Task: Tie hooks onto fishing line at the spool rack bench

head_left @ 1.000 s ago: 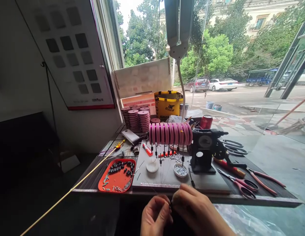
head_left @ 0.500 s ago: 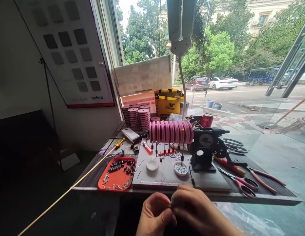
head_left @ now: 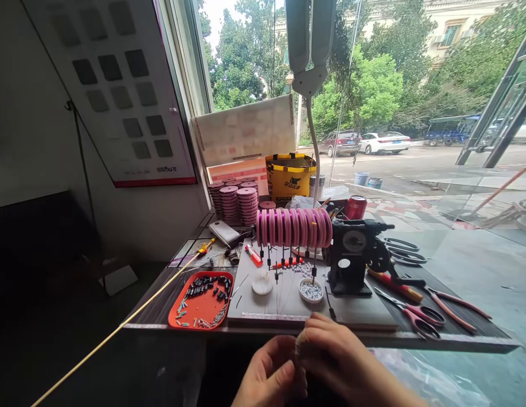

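My left hand [head_left: 267,373] and my right hand [head_left: 337,356] meet in front of the table's near edge. The fingers of both are bent and pressed together, and whatever they pinch is hidden or too small to make out. Something pale seems wrapped round a right finger. Just beyond stands a row of pink spools [head_left: 293,228] on a black hand-cranked winder [head_left: 352,243]. Thin lines with small black pieces hang below the spools. Behind my right hand is a white dish [head_left: 301,295] of small grey beads; a white round lid [head_left: 262,286] lies to its left.
An orange-red tray [head_left: 200,308] of black and metal parts sits left. Scissors [head_left: 426,321] and pliers [head_left: 452,310] lie right. Stacked pink spools [head_left: 247,206], a yellow bucket [head_left: 292,182] and a red can [head_left: 356,208] stand behind. A long thin rod [head_left: 119,333] slants across the left.
Both hands stay together and have shifted very slightly, the left fingers changing their bend a little. Nothing on the table has visibly moved.
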`<move>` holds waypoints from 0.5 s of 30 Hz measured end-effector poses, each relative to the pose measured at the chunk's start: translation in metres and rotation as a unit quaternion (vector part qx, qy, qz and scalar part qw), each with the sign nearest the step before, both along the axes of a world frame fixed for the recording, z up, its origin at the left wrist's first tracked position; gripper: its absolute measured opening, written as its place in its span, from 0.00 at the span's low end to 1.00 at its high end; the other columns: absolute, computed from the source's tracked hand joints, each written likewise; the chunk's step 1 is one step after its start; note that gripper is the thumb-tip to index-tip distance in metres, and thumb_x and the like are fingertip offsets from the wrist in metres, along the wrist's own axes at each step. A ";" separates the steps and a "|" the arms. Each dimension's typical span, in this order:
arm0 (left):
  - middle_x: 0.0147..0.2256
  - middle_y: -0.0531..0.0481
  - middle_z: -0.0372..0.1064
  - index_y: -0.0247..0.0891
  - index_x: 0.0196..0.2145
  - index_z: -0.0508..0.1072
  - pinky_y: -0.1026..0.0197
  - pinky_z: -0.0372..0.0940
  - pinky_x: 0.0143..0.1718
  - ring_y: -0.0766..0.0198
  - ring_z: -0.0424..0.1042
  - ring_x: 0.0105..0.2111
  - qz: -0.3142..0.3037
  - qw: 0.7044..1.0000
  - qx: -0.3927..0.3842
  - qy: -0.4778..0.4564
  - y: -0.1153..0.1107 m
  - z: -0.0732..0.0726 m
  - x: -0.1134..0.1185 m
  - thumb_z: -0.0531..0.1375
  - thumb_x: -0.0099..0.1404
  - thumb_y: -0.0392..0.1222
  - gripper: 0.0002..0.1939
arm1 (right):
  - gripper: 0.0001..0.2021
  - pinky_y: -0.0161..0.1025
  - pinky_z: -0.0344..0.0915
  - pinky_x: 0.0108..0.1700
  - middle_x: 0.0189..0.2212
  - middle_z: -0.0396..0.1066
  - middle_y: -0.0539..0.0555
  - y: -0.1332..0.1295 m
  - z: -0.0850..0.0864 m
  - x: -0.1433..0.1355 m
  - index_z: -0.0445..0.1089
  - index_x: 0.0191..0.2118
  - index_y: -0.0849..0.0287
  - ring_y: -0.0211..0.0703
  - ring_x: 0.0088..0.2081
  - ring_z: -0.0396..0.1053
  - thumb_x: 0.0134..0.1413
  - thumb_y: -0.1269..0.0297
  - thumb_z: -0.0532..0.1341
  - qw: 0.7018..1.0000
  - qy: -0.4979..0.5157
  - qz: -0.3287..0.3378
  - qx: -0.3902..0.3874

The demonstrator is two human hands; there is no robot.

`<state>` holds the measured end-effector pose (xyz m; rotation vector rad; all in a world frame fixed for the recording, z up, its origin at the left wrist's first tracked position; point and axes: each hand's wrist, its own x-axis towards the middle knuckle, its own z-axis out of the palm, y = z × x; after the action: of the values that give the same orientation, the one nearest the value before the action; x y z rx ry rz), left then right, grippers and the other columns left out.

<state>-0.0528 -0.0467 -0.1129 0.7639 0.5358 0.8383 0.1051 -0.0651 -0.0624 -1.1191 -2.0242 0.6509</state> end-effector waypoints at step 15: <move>0.16 0.57 0.54 0.35 0.17 0.65 0.65 0.47 0.24 0.70 0.52 0.20 0.015 0.965 0.151 0.212 -0.002 0.010 -0.003 0.62 0.50 0.61 0.24 | 0.14 0.33 0.56 0.33 0.23 0.63 0.48 0.005 -0.002 0.000 0.57 0.21 0.59 0.37 0.28 0.60 0.58 0.70 0.55 0.998 -0.040 0.022 0.033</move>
<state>-0.0563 -0.0486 -0.1024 1.2322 0.8130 0.7958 0.1055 -0.0605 -0.0648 -1.0791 -2.1282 0.5647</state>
